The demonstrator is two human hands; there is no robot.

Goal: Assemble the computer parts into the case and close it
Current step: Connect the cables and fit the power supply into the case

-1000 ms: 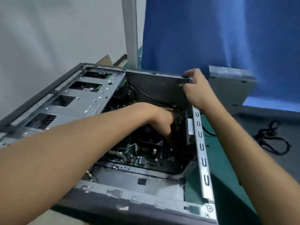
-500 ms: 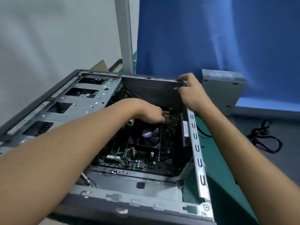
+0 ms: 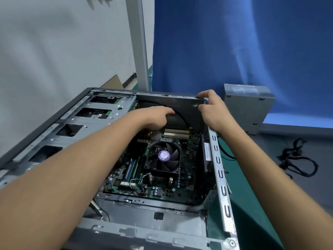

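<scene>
Head camera: on my far left is a white wall. Below it the computer case lies on its side with the open face up, its perforated metal frame along the left. My left hand reaches into the far end of the case, fingers bent down against a dark part there; I cannot tell whether it grasps anything. Behind the case a scrap of cardboard leans at the wall's foot beside a grey post. In the bottom of the case sits the motherboard, with the cooler fan on it. My right hand grips the far right corner of the case, fingers over the top edge. A blue curtain fills the background. In front of it stands a grey power supply box. The case rests on a green mat, and further right a black cable bundle lies on a grey surface.
</scene>
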